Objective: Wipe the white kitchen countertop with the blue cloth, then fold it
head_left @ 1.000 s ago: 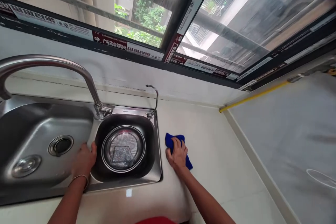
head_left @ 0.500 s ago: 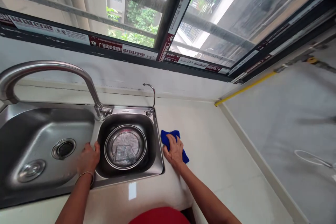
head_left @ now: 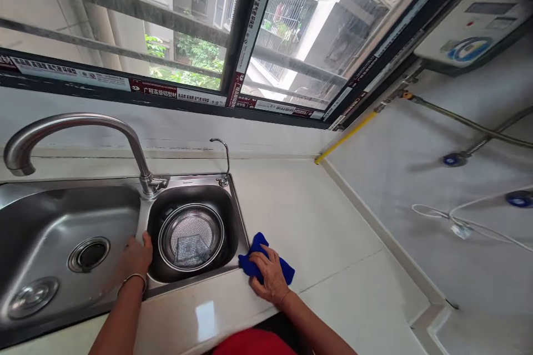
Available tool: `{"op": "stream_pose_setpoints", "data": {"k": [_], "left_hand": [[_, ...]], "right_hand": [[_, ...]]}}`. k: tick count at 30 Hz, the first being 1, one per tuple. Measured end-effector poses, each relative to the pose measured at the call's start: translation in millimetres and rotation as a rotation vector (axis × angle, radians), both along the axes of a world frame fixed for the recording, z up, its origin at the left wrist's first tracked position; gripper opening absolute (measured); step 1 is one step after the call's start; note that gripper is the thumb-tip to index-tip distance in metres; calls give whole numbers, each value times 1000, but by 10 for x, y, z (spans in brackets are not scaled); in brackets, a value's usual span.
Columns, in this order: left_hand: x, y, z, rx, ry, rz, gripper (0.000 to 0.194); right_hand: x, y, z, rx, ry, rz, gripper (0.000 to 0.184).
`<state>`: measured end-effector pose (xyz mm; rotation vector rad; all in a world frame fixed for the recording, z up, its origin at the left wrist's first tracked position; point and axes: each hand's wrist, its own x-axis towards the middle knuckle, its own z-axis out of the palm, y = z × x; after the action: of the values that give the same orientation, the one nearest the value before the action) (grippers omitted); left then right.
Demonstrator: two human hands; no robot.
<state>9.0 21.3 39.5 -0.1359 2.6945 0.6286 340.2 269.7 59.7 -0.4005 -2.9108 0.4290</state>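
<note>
My right hand (head_left: pixel 270 277) is pressed down on a blue cloth (head_left: pixel 286 270), its fingers bent into the fabric. The cloth lies bunched on the white countertop (head_left: pixel 308 216), with one corner touching the sink's right front rim. My left hand (head_left: pixel 136 258), a bangle on its wrist, straddles the sink divider (head_left: pixel 144 216) with the thumb on the right side. Its other fingers are mostly hidden and a little blurred. Inside the smaller bowl of the steel sink (head_left: pixel 166 288) sits a round metal strainer (head_left: pixel 191 227) with a silvery mesh scrubbing pad (head_left: pixel 192 249) in it.
A curved faucet (head_left: pixel 83 119) arches over the larger left bowl, where a round metal lid (head_left: pixel 33 297) lies by the drain (head_left: pixel 89 254). A thin small tap (head_left: pixel 227 158) rises behind the right bowl. Window, yellow pipe (head_left: pixel 345 137) and loose white cable (head_left: pixel 458 213) border the counter.
My right hand has drawn the blue cloth toward me, from beside the sink's right edge to its front right corner. The view has shifted right; my left hand stays on the divider.
</note>
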Motion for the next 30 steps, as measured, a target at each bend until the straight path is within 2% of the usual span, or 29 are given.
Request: {"op": "stream_pose_setpoints", "data": {"k": [5,10,13,17,24,27,30], "left_hand": [[-6,-9,-22,7,-8,8,72],[-1,-7,-62,24,9,12,70],[-4,-5,-106,21,21,24,70],[-10,-7,-134,21,24,20,69],[-9,8,-2,-3,-7,3,72],[-2,17,96,-15,-15,-26,73],[2,25,192,-35,-11,-84,80]], "right_hand": [[337,-75,-38,6,106,-1,63],[505,-68,-46,12,40,13,63],[399,-59,-111,86,23,-42,61],[76,-32,-170,174,20,-129,58],[-645,115,-56,177,30,-260,54],[-714,186,-52,171,51,-278,55],[-520,259,-94,167,91,-291,55]]}}
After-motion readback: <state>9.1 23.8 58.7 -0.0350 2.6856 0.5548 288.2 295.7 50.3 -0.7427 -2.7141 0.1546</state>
